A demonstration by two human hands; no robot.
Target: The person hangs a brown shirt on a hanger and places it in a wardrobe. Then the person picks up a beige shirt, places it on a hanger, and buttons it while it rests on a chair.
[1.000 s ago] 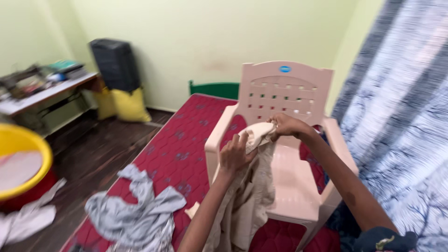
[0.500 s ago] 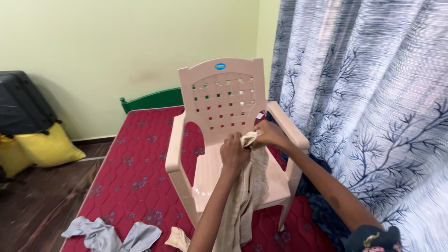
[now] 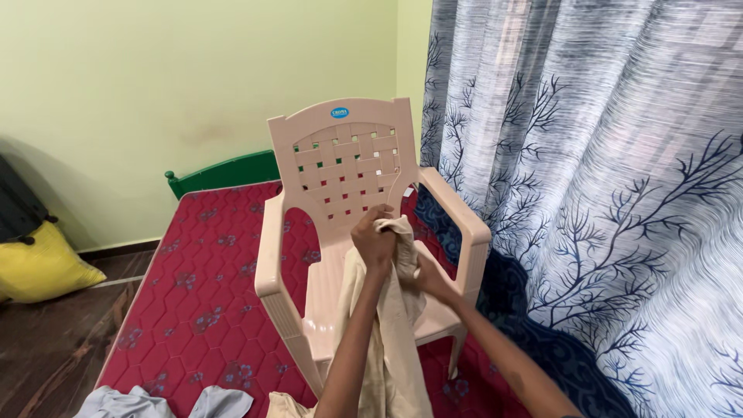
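Over the seat of the pink plastic chair, centre frame: beige garment, hanging lengthwise from the hands toward 6 o'clock and out of the bottom edge. Left hand holds the top of the cloth, fingers clenched around a bunched fold, knuckles up, just in front of the lattice backrest. Right hand sits lower, at about 4 o'clock from the left, fingers grasping the garment's side edge; the cloth covers part of that hand, so the exact pinch is hidden. Both forearms enter from the bottom edge.

Chair stands on a bed with a red quilted mattress printed with small flowers. Right armrest is close to the curtain. Green bed frame shows at 11 o'clock from the chair, against the pale green wall.

Grey clothing lies crumpled on the mattress at 7 o'clock, cut off by the frame. Yellow cushion rests on the dark wood floor at 9 o'clock, a dark object partly visible above it. Blue-and-white curtain with a branch pattern fills the 1 to 5 o'clock side.
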